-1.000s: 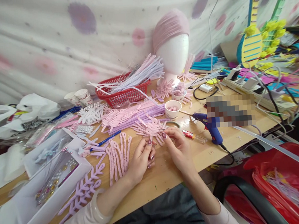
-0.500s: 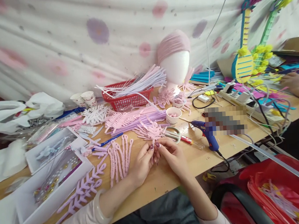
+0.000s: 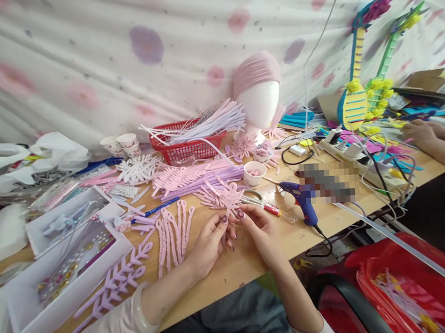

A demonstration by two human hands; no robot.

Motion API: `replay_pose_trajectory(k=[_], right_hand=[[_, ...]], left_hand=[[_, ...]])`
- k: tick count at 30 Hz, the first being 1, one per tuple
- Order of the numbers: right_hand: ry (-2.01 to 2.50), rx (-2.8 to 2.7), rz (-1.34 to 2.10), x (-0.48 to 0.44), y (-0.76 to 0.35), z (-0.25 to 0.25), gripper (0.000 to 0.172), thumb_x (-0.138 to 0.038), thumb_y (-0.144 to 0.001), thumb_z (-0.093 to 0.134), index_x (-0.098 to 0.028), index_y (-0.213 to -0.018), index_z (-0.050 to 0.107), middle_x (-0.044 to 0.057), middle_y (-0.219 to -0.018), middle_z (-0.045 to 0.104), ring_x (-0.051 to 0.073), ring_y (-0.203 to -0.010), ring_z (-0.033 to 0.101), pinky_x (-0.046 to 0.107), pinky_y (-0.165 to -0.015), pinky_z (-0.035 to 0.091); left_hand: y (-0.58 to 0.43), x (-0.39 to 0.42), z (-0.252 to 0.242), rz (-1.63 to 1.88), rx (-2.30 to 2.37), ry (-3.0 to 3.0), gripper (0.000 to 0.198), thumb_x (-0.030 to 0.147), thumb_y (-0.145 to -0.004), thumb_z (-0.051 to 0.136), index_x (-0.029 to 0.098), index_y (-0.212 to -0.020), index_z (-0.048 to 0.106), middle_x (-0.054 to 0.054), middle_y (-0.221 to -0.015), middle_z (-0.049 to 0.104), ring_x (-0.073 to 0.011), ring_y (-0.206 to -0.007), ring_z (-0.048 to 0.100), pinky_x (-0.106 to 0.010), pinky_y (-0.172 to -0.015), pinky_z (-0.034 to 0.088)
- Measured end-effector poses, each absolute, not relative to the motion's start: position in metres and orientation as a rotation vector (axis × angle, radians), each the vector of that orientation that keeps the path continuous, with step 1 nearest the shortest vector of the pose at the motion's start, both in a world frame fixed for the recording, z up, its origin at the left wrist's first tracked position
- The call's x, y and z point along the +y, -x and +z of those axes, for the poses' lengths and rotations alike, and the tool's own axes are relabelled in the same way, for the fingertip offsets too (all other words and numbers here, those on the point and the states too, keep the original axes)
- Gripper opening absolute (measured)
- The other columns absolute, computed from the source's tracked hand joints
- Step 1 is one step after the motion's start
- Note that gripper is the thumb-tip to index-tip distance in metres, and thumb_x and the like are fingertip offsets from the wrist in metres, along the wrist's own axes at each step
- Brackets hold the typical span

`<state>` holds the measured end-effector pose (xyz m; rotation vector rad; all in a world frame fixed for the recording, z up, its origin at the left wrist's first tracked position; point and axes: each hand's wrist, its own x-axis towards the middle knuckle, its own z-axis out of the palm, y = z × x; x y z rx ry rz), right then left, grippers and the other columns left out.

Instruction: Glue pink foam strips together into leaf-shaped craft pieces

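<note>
In front of the paper cup (image 3: 255,177) that holds pink scraps, and on its near side, the person's two hands meet over the desk (image 3: 229,276). The left hand (image 3: 210,243), near-left of the cup, has thumb and fingers pinched on the stem of a looped pink piece (image 3: 230,198). The right hand (image 3: 262,232), straight in front of the cup, brings its fingertips to the same stem; whether they clamp it, I cannot tell. The pink piece fans out just near-left of the cup, overlapping similar pink strips.

Well to the cup's near-left lie purple sprigs (image 3: 116,276), with twisted pink stems (image 3: 173,235) between them and the left hand. Scissors (image 3: 260,198) lie just in front of the cup, partly hidden. A blue glue gun (image 3: 305,201) stands to the cup's right, its nozzle pointing towards it. Beyond the cup, to its left, a red basket (image 3: 189,152) carries pale fuzzy stems; directly behind rises a white mannequin head (image 3: 266,103) in a pink wrap (image 3: 256,71).
</note>
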<state>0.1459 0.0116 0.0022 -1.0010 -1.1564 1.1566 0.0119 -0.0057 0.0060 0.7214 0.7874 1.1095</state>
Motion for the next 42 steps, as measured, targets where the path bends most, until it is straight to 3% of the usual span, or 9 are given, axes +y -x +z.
replay_pose_trajectory(k=[9,20,42], right_hand=[[0.995,-1.218,1.087,0.011,-0.150,-0.002,0.011,-0.032,-0.084,0.064,-0.021,-0.085,0.066,0.002,-0.081,0.068,0.018,-0.079,0.064,0.033,-0.078,0.050],[1.039,-1.380,0.901,0.015,-0.159,0.002,0.011,-0.032,-0.085,0.063,-0.021,-0.082,0.065,0.003,-0.084,0.066,0.020,-0.082,0.061,0.034,-0.079,0.048],[1.038,-1.562,0.948,0.019,-0.172,0.011,0.010,-0.027,-0.086,0.062,-0.021,-0.079,0.065,0.002,-0.079,0.062,0.018,-0.080,0.057,0.032,-0.078,0.044]], left_hand=[[-0.011,-0.006,0.003,1.046,0.806,-0.833,0.025,0.040,-0.082,0.062,0.016,-0.088,0.058,0.003,-0.064,0.055,-0.0070,-0.048,0.045,-0.023,-0.051,0.033],[-0.008,-0.007,0.009,0.991,0.852,-0.858,0.027,0.043,-0.080,0.060,0.018,-0.087,0.058,0.006,-0.060,0.042,-0.0059,-0.047,0.029,-0.021,-0.047,0.020],[-0.007,-0.009,0.010,1.019,0.923,-0.999,0.027,0.044,-0.084,0.056,0.018,-0.088,0.057,0.005,-0.064,0.041,-0.0082,-0.054,0.035,-0.020,-0.050,0.030]])
